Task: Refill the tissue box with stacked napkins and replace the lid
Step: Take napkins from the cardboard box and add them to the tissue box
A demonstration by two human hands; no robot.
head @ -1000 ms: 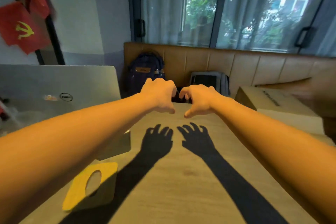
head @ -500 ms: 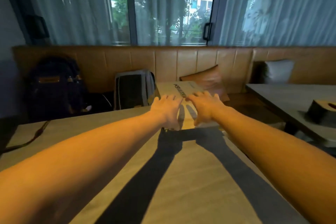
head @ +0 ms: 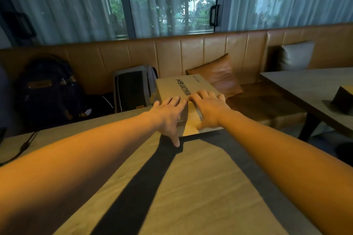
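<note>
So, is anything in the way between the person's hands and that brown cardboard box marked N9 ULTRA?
Nothing visible does. The left hand and the right hand both lie flat on the top of the brown cardboard box, fingers straight, touching it directly. What is inside the box cannot be seen.

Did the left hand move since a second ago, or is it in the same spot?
Yes. The left hand went forward and to the right, from over the table to the cardboard box, where its fingers now rest on top.
</note>
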